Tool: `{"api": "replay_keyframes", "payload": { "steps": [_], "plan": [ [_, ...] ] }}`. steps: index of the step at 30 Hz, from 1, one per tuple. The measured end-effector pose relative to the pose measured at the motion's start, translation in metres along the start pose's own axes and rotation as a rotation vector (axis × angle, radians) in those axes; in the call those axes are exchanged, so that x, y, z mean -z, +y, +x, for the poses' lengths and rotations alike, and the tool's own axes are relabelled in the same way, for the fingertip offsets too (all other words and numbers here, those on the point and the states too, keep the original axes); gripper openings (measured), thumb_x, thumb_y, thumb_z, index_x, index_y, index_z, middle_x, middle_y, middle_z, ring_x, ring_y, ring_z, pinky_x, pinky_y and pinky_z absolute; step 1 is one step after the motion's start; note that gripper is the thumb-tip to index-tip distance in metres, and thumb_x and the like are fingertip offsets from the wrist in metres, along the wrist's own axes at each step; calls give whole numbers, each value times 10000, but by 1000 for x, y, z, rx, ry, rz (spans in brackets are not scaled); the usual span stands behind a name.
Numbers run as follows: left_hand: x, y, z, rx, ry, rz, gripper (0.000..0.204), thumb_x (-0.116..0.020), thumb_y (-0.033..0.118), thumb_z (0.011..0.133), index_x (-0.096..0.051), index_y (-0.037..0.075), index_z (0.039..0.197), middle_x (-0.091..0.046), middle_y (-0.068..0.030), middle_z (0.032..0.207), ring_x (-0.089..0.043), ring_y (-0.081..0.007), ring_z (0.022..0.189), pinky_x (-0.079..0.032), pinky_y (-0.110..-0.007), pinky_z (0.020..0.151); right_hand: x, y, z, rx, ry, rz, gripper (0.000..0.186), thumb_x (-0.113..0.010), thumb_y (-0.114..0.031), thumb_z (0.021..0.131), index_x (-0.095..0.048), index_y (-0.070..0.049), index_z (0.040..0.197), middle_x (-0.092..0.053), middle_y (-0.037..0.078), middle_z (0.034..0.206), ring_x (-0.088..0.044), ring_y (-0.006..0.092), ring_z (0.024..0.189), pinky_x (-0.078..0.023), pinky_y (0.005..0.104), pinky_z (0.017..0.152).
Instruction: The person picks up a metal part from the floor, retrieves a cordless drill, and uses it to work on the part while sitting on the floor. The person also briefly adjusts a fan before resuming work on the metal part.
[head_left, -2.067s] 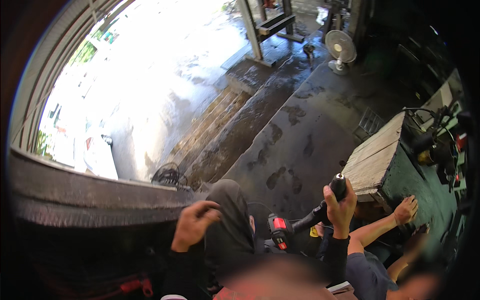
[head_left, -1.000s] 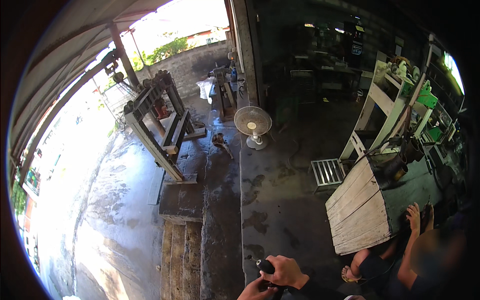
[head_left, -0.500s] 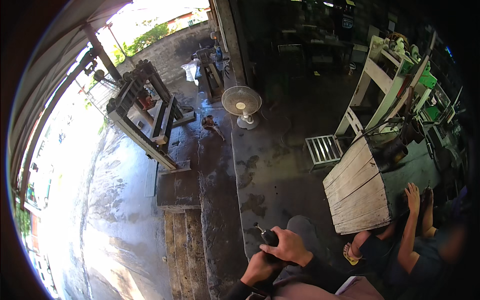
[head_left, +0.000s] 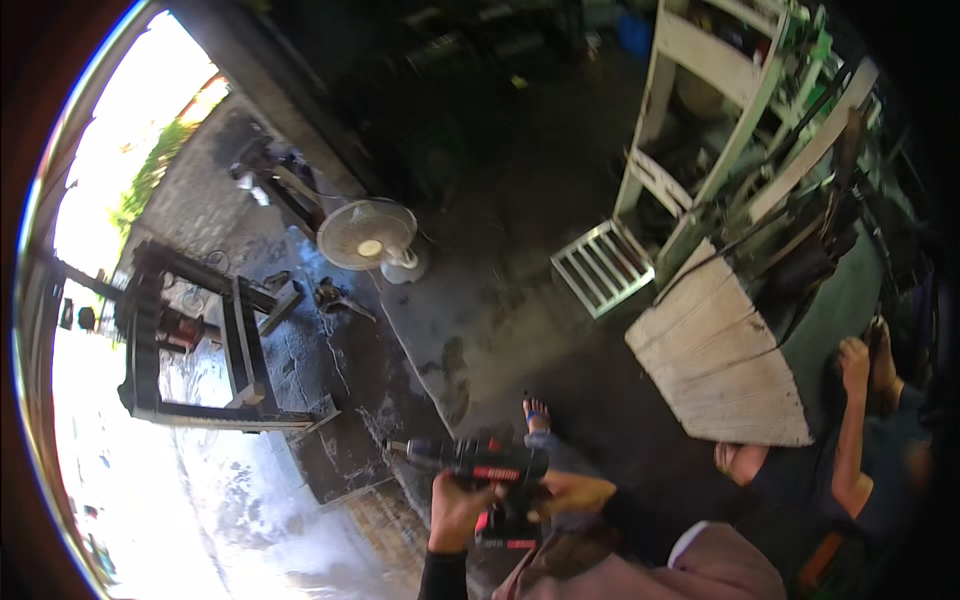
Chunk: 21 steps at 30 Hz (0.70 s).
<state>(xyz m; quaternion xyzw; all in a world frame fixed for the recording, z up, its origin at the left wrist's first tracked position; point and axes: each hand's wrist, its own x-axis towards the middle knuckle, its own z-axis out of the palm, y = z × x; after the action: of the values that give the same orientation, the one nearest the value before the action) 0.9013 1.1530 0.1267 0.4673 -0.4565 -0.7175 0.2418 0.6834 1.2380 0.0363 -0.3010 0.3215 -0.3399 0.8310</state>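
Note:
A black and red cordless drill [head_left: 480,458] is held in front of my body, its nose pointing left and its battery end hanging low. My left hand [head_left: 458,508] grips it from below, beside the handle. On the other side, my right hand [head_left: 580,491] is closed around the handle, with its fingers partly hidden behind the drill. A short bit or holder sticks out at the drill's front end. Some motion blur softens both hands.
At the right, another person's hands [head_left: 860,362] are by a bench with a wooden side panel [head_left: 720,350]. A slatted metal rack [head_left: 604,268], a standing fan [head_left: 366,236] and a heavy steel press frame [head_left: 240,345] stand around. My sandalled foot [head_left: 537,412] is on dark concrete.
The drill has turned from pointing away to lying sideways, showing its body and battery. My left hand has shifted left. The view has swung right, and my foot has come into it.

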Motion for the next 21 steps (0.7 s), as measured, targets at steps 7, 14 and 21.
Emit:
{"api": "replay_keyframes", "payload": {
  "steps": [7,14,21],
  "plan": [
    [10,53,254,234,-678,202,886,-835,161,878,-311,-5,1573,-469,-165,1538,-430,-240,1434,-407,-402,1146,89,-66,117,380,569,440,351,-804,-87,824,-673,-30,1144,-699,52,980,-672,161,898,-536,316,740],
    [29,-116,574,337,-642,403,686,-713,189,954,-405,9,1539,-549,-156,1478,-572,-274,1313,-473,-406,1074,230,38,180,637,975,814,396,-754,-19,830,-601,-2,1195,-659,66,904,-655,176,809,-536,343,746],
    [-88,-364,802,497,-372,-15,770,-759,349,916,-437,-29,1505,-488,-199,1510,-408,-366,1450,-364,-501,1182,213,164,285,270,1692,1019,286,-721,60,823,-700,-49,1087,-733,98,990,-722,237,902,-570,346,749]
  ]
}}
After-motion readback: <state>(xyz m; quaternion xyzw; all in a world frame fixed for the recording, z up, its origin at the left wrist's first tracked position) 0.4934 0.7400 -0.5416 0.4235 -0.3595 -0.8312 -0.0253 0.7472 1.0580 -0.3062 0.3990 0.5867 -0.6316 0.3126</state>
